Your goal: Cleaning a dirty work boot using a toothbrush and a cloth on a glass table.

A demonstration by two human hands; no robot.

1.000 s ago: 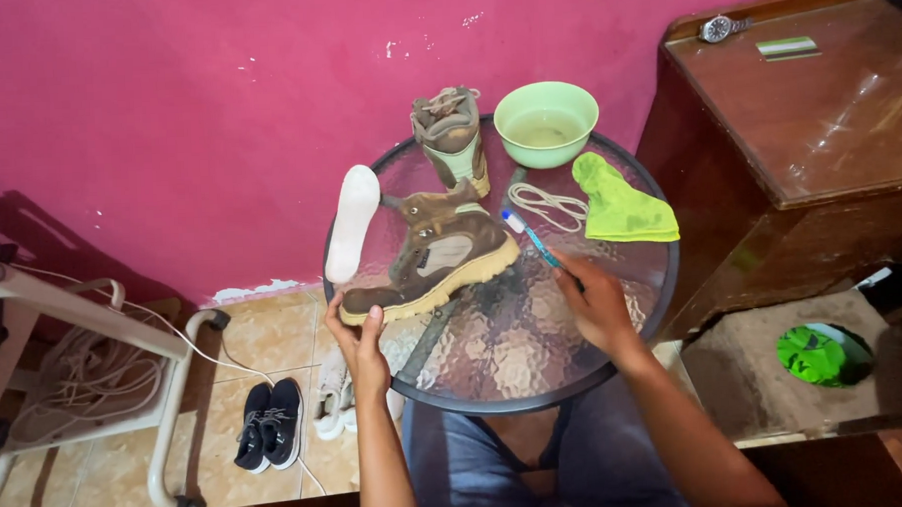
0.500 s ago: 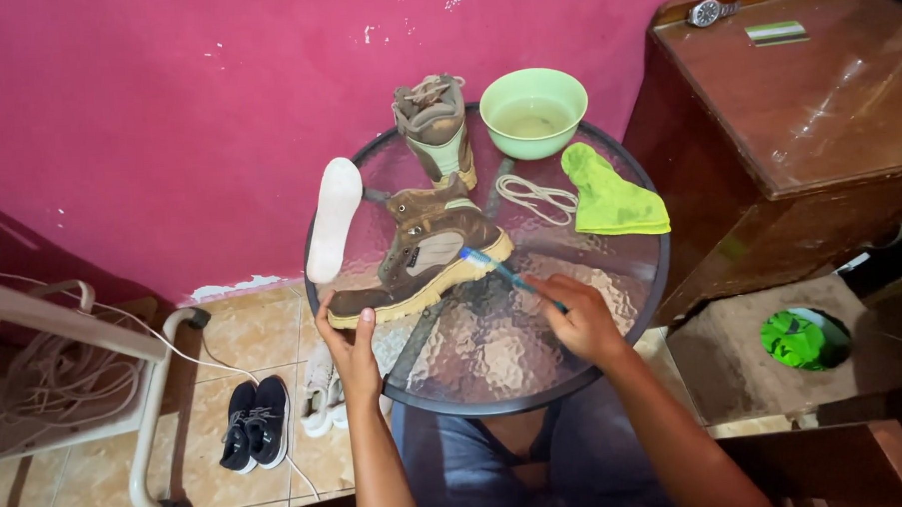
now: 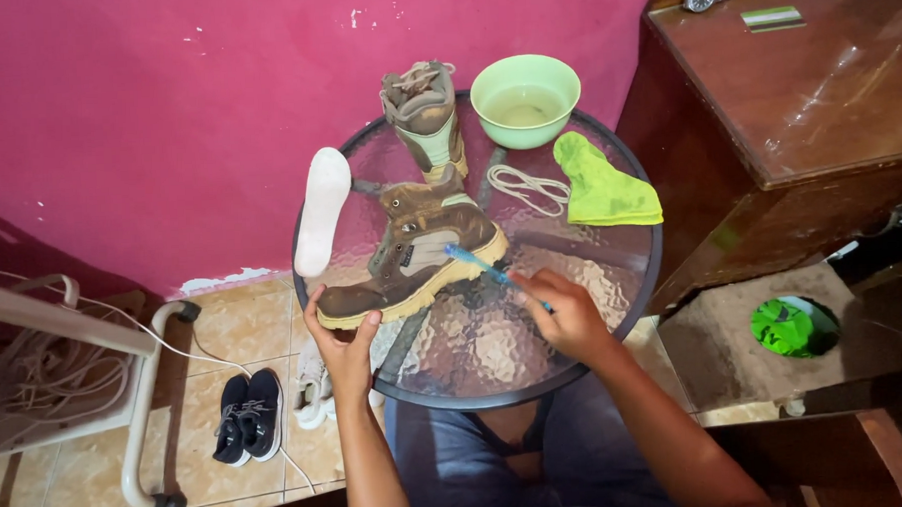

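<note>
- Seen from the head camera, while the brown boot (image 3: 416, 255) lies on its side on the round glass table (image 3: 613, 308), its long axis runs from the toe at the near left up to the heel and ankle at the far right, with the pale sole edge turned toward the person.
- The left hand (image 3: 342, 339) is at the toe end, fingers curled over the front of the sole and clamped on it, the forearm coming straight up from below.
- The right hand (image 3: 570, 314) sits to the right of the boot, just beside the heel, closed around the handle of a blue toothbrush (image 3: 479, 264); the brush points up and left, and its head touches the sole edge near the heel.
- The left hand is nearer the toe, the right nearer the heel, so the boot lies between them.
- Farther back on the table stand a second boot (image 3: 424, 114), upright, a green bowl (image 3: 525, 99) holding liquid, a coiled white lace (image 3: 527, 186) and a green cloth (image 3: 601, 186).
- A white insole (image 3: 321, 208) rests at the left rim.
- On the tiled floor below lie dark sneakers (image 3: 248, 416).
</note>
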